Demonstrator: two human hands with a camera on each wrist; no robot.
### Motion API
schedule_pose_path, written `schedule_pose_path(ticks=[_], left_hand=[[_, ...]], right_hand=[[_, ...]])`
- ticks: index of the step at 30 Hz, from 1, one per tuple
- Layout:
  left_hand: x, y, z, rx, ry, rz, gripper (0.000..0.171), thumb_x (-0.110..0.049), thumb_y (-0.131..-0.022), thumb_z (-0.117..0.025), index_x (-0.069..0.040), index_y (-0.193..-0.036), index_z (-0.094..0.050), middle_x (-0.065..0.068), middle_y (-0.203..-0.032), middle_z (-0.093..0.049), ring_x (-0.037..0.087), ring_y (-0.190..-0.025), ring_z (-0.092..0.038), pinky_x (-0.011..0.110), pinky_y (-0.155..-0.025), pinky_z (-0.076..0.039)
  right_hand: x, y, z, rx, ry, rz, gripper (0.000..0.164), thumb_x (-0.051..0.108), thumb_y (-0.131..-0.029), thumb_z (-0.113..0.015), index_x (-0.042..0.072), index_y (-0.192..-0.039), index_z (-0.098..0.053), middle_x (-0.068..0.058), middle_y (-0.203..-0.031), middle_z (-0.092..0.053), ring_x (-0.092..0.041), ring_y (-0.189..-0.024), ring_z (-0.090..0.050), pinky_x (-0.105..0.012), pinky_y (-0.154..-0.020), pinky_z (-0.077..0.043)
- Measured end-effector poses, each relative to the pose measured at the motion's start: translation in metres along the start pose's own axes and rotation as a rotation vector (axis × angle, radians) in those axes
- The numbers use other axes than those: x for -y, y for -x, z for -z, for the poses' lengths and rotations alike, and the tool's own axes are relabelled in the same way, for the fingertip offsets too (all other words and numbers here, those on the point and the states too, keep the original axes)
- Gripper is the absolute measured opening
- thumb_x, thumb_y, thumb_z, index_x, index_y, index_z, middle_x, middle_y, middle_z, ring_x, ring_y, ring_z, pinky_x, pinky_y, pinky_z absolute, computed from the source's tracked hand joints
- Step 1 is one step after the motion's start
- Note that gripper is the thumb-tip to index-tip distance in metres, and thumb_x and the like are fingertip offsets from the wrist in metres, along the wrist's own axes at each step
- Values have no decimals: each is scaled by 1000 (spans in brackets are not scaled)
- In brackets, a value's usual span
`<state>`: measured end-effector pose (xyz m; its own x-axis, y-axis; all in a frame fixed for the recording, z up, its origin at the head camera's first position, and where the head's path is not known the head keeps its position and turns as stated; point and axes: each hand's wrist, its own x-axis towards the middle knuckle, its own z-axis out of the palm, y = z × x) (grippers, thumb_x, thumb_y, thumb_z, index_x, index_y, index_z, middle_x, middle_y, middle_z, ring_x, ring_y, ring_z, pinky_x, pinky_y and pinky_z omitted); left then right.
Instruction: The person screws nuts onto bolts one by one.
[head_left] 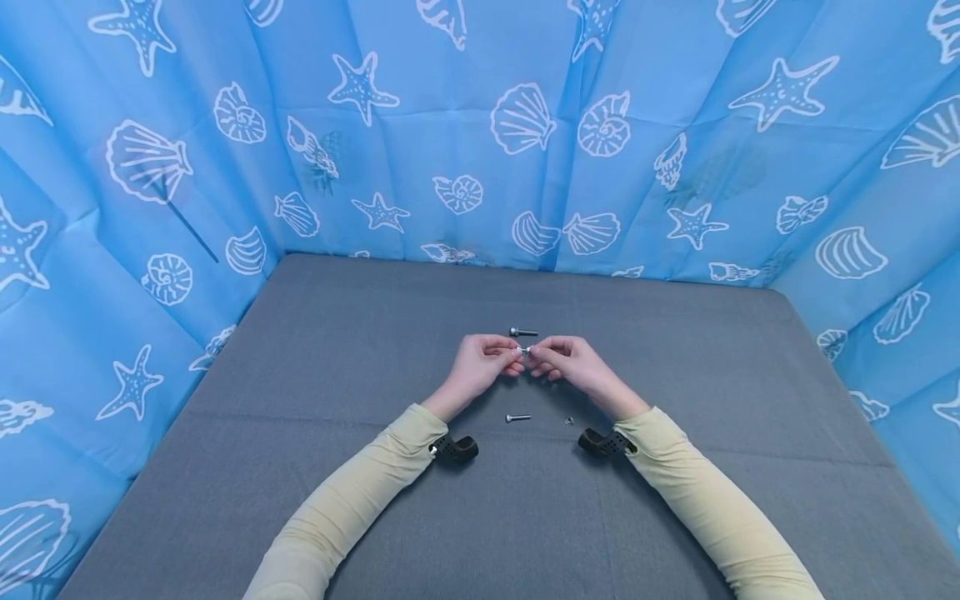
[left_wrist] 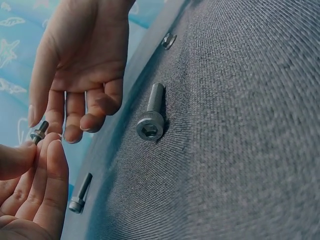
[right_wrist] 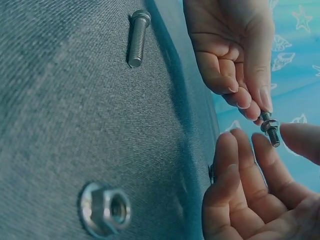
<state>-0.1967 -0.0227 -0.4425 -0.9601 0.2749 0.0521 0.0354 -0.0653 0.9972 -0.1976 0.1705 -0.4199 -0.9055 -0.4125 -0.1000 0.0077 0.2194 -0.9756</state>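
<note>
Over the middle of the grey-covered table (head_left: 675,517), the person's two hands come together at a small bolt (right_wrist: 274,137), raised off the surface with its threaded tip pointing right. The left hand (head_left: 480,365) pinches the bolt's left end between thumb and fingertips, hiding that end. A nut (right_wrist: 270,124) sits around the shank, with thread showing beyond it. The right hand (head_left: 573,362) has thumb and forefinger parted on either side of the nut, the other fingers loosely bent; whether the thumb touches the nut is hard to tell.

The left pinch seems to bear the whole weight, so a slip of those fingertips could drop bolt and nut together. A nut turned at a slant might cross the thread and jam; turned the wrong way, it could come off the tip and roll away.

No container shows. The spare pieces lie directly on the cloth: a far bolt (head_left: 525,332) just beyond the hands, a near bolt (head_left: 518,417) on the near side, and a loose nut (right_wrist: 101,209) to the right of the near bolt, where a sleeve or wrist could knock it.
</note>
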Motion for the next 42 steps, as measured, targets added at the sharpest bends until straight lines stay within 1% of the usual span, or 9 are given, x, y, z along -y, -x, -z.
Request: schedule_pose_path(ticks=[4,7,10,14,20,26,33,38,42], left_hand=[[-6,3,0,13,-6,7,19,7,-92,-58,20,-105,-60,35,-94,-64,45,-83,-66,47,-75,-58],[-16,9,-2,17,-17,10,18,8,-91,-59,21,-104,-60,34,-93,-65,41,-81,-67,47,-75,-58],[-25,14,-3,11,-16,2,17,9,-91,-59,21,-103,-60,33,-92,-65,37,-78,-69,46,-74,-58],[-25,13,-4,9,-1,-6,16,10,-91,-58,21,-102,-60,34,-91,-65,37,-77,-69,48,-74,-58],[-26,13,-4,15,-7,19,18,8,-91,-59,21,-104,-59,33,-93,-65,35,-78,-69,46,-75,-58],[-26,13,-5,11,1,9,17,9,-91,-58,21,-102,-60,36,-92,-64,40,-79,-68,47,-74,-58],[-25,14,-5,-1,-5,17,16,8,-91,-59,19,-102,-61,31,-91,-66,31,-75,-69,42,-71,-59],[-25,14,-5,4,-13,10,17,8,-91,-59,19,-103,-61,33,-91,-66,38,-79,-68,44,-72,-59],[-26,14,-5,2,-13,14,17,8,-91,-60,19,-102,-61,32,-91,-66,34,-76,-69,43,-72,-59]], right_hand=[[0,0,0,-3,12,30,23,14,-95,-61,-6,-107,-59,-14,-91,-69,-24,-83,-67,-35,-66,-56],[1,0,-2,-18,27,32,23,12,-93,-64,-5,-108,-59,-15,-91,-68,-25,-83,-67,-36,-66,-55],[2,0,-2,-18,25,0,25,12,-95,-62,-8,-109,-59,-19,-93,-68,-26,-84,-66,-35,-67,-56],[1,-1,-2,-17,-8,-39,30,15,-98,-57,-12,-111,-57,-23,-98,-66,-25,-85,-66,-33,-68,-57],[1,-1,-1,-22,15,-1,27,14,-95,-62,-8,-110,-57,-18,-94,-67,-24,-84,-66,-36,-69,-56],[1,-1,-2,-32,7,-46,28,16,-98,-56,-10,-109,-59,-18,-96,-68,-25,-85,-67,-31,-68,-56],[-1,0,-2,-25,20,29,23,11,-94,-62,-7,-108,-58,-18,-91,-68,-27,-84,-66,-32,-64,-55],[-1,1,-2,-21,6,11,23,14,-97,-57,-7,-105,-60,-16,-92,-69,-27,-83,-67,-32,-65,-56],[-2,0,-2,-29,-9,15,22,13,-96,-59,-6,-107,-59,-17,-93,-68,-25,-83,-67,-32,-65,-56]])
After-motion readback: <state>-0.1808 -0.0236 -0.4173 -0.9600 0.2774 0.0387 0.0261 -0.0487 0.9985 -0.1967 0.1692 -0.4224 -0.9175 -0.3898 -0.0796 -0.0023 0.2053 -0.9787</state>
